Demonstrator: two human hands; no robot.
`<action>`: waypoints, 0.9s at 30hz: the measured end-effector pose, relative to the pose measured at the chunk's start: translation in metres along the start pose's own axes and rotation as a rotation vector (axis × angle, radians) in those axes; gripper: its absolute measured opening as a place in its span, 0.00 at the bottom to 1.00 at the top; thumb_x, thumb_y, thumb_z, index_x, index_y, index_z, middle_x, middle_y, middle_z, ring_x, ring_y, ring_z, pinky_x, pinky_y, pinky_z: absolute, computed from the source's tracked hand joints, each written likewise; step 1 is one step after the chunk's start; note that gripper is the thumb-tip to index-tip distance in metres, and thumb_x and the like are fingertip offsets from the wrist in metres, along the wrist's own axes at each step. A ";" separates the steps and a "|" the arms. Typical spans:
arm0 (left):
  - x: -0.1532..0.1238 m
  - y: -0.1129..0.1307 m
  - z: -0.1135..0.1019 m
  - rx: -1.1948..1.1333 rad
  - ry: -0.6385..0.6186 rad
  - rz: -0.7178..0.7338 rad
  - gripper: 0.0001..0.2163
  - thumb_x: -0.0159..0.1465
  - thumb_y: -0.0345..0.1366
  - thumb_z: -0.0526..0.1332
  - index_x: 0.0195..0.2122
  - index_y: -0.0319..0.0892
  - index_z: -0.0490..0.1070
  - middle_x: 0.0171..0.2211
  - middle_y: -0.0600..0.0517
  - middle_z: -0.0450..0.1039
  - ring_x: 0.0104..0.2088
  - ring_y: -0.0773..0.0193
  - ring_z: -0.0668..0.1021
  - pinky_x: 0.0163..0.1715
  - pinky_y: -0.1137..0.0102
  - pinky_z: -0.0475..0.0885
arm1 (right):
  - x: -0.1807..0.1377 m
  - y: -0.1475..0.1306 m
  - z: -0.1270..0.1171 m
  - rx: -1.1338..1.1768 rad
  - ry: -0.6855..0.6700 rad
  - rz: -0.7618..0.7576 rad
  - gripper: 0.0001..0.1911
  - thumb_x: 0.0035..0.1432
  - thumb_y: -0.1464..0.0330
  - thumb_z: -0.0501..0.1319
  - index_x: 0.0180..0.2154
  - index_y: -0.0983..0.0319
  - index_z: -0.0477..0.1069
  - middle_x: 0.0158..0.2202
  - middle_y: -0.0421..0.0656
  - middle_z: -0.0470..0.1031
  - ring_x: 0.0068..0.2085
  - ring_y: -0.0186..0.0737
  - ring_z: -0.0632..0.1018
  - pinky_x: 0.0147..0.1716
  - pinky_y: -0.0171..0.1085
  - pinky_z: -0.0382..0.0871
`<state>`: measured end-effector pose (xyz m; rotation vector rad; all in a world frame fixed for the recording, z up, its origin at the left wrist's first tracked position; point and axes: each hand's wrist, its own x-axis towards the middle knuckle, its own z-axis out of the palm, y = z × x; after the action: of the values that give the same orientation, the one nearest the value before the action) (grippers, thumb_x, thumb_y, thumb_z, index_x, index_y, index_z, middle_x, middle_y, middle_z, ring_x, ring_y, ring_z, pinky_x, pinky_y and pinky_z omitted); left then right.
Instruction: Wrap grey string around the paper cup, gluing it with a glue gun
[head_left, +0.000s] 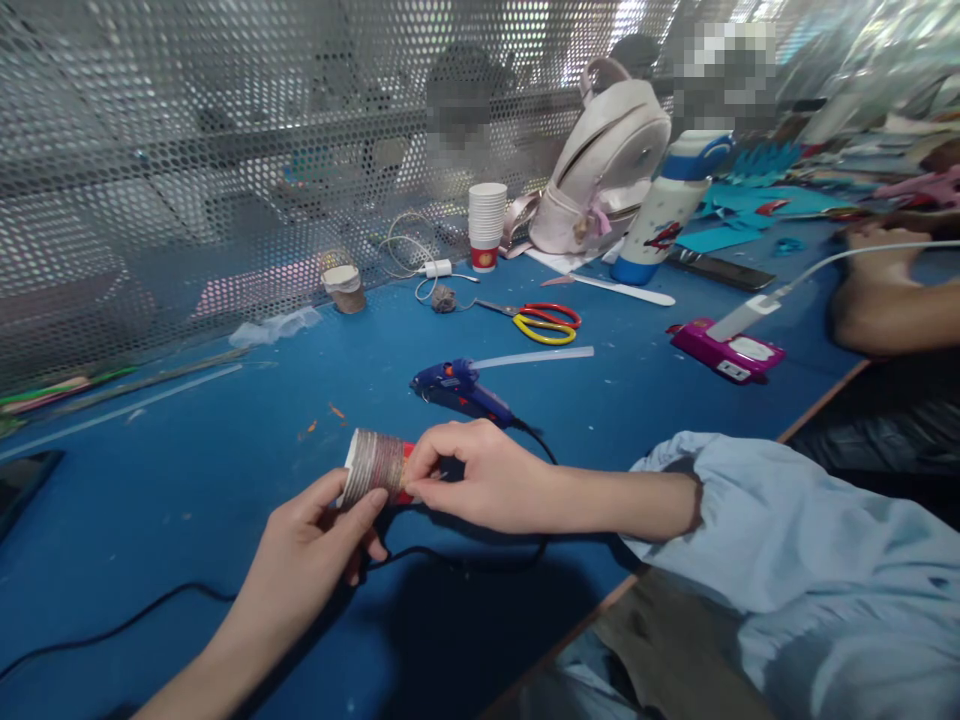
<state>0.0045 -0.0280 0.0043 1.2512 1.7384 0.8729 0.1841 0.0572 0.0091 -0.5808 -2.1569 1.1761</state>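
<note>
A paper cup (373, 466) lies on its side, wound with grey-brown yarn around its middle; a red band of the cup shows past the yarn. My left hand (315, 530) holds it by the open-rim end, thumb on the yarn and fingers around the side. At the red end, my right hand (472, 475) pinches thumb and forefinger together where the winding stops, seemingly on the yarn, which the fingers mostly hide. Just beyond my right hand, a blue glue gun (461, 390) rests on its side with a clear glue stick (536, 356) in its back.
Behind lie scissors (544, 322), a yarn ball (443, 299), a small wrapped cup (345, 288) and stacked paper cups (487, 225). A backpack (607, 165), bottle (667, 210) and purple power strip (727, 350) stand right, near another person's arm (900, 315). A black cord (172, 595) crosses the front.
</note>
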 end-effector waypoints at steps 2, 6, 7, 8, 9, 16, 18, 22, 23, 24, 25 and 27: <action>0.000 0.000 0.000 -0.005 -0.001 -0.004 0.16 0.57 0.52 0.62 0.30 0.42 0.72 0.17 0.53 0.74 0.14 0.68 0.70 0.16 0.75 0.64 | 0.001 0.000 0.000 0.017 0.022 -0.012 0.04 0.53 0.76 0.62 0.27 0.64 0.70 0.28 0.39 0.75 0.30 0.31 0.74 0.32 0.31 0.68; 0.000 0.001 0.000 0.001 -0.013 -0.005 0.17 0.57 0.52 0.61 0.32 0.42 0.72 0.17 0.53 0.74 0.14 0.68 0.70 0.15 0.75 0.64 | 0.003 0.003 -0.001 -0.057 0.075 -0.057 0.05 0.53 0.77 0.62 0.28 0.63 0.71 0.28 0.38 0.75 0.31 0.31 0.73 0.33 0.31 0.67; 0.000 0.001 0.000 0.006 -0.015 -0.005 0.17 0.57 0.52 0.61 0.32 0.41 0.72 0.17 0.53 0.74 0.14 0.68 0.70 0.16 0.75 0.64 | 0.003 0.004 -0.001 -0.088 0.087 -0.077 0.05 0.53 0.78 0.62 0.28 0.63 0.71 0.28 0.39 0.75 0.31 0.31 0.73 0.34 0.32 0.67; 0.000 0.001 0.000 0.009 -0.016 -0.003 0.17 0.57 0.53 0.61 0.32 0.41 0.72 0.17 0.53 0.74 0.14 0.68 0.70 0.16 0.75 0.64 | 0.003 0.006 -0.001 -0.115 0.096 -0.101 0.05 0.53 0.78 0.61 0.28 0.63 0.71 0.28 0.39 0.75 0.32 0.32 0.73 0.35 0.32 0.66; 0.000 0.002 0.001 0.011 -0.016 -0.002 0.17 0.57 0.53 0.61 0.32 0.42 0.72 0.17 0.53 0.74 0.14 0.68 0.70 0.16 0.75 0.64 | 0.003 0.007 -0.001 -0.139 0.105 -0.126 0.06 0.53 0.78 0.61 0.28 0.63 0.71 0.28 0.39 0.75 0.32 0.32 0.73 0.36 0.33 0.66; -0.001 0.003 0.001 0.006 -0.044 0.016 0.17 0.57 0.52 0.61 0.32 0.42 0.72 0.17 0.53 0.74 0.14 0.68 0.70 0.16 0.75 0.65 | 0.004 0.012 0.000 -0.211 0.131 -0.221 0.07 0.54 0.78 0.61 0.27 0.63 0.68 0.27 0.38 0.74 0.31 0.32 0.72 0.38 0.35 0.65; -0.001 0.002 0.001 0.005 -0.049 0.025 0.17 0.58 0.52 0.61 0.32 0.42 0.72 0.17 0.53 0.74 0.15 0.68 0.70 0.17 0.75 0.65 | 0.003 0.012 0.000 -0.222 0.128 -0.226 0.07 0.54 0.77 0.61 0.27 0.63 0.68 0.27 0.38 0.74 0.31 0.32 0.71 0.39 0.35 0.64; -0.001 0.000 0.000 0.003 -0.058 0.039 0.16 0.58 0.51 0.61 0.32 0.41 0.72 0.17 0.52 0.74 0.15 0.68 0.71 0.17 0.74 0.65 | 0.003 0.013 0.000 -0.239 0.132 -0.232 0.07 0.54 0.77 0.61 0.27 0.62 0.68 0.27 0.38 0.74 0.31 0.32 0.71 0.39 0.35 0.64; -0.001 0.000 0.000 0.002 -0.062 0.042 0.16 0.58 0.51 0.61 0.32 0.41 0.73 0.17 0.52 0.74 0.15 0.68 0.71 0.17 0.74 0.65 | 0.003 0.013 0.000 -0.245 0.139 -0.236 0.07 0.54 0.77 0.61 0.27 0.62 0.67 0.27 0.38 0.74 0.31 0.32 0.71 0.39 0.35 0.64; -0.001 0.000 0.000 0.000 -0.062 0.045 0.16 0.58 0.51 0.61 0.32 0.41 0.73 0.17 0.52 0.74 0.15 0.67 0.71 0.17 0.74 0.65 | 0.003 0.013 0.000 -0.251 0.148 -0.241 0.07 0.54 0.77 0.61 0.27 0.62 0.67 0.27 0.38 0.74 0.31 0.32 0.71 0.38 0.35 0.64; -0.001 0.001 0.000 -0.004 -0.058 0.050 0.16 0.58 0.50 0.61 0.32 0.41 0.73 0.17 0.53 0.74 0.15 0.67 0.71 0.17 0.74 0.65 | 0.003 0.013 0.000 -0.257 0.154 -0.245 0.06 0.55 0.77 0.61 0.27 0.62 0.67 0.27 0.38 0.74 0.31 0.32 0.71 0.38 0.35 0.63; -0.001 0.001 0.000 -0.025 -0.033 0.065 0.15 0.58 0.49 0.62 0.32 0.41 0.73 0.18 0.52 0.75 0.16 0.66 0.72 0.19 0.73 0.67 | 0.003 0.013 0.000 -0.266 0.160 -0.255 0.06 0.55 0.76 0.61 0.28 0.62 0.67 0.28 0.38 0.74 0.32 0.33 0.71 0.38 0.36 0.63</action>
<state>0.0049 -0.0284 0.0052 1.3046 1.6649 0.9036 0.1833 0.0661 -0.0013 -0.4755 -2.1865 0.6900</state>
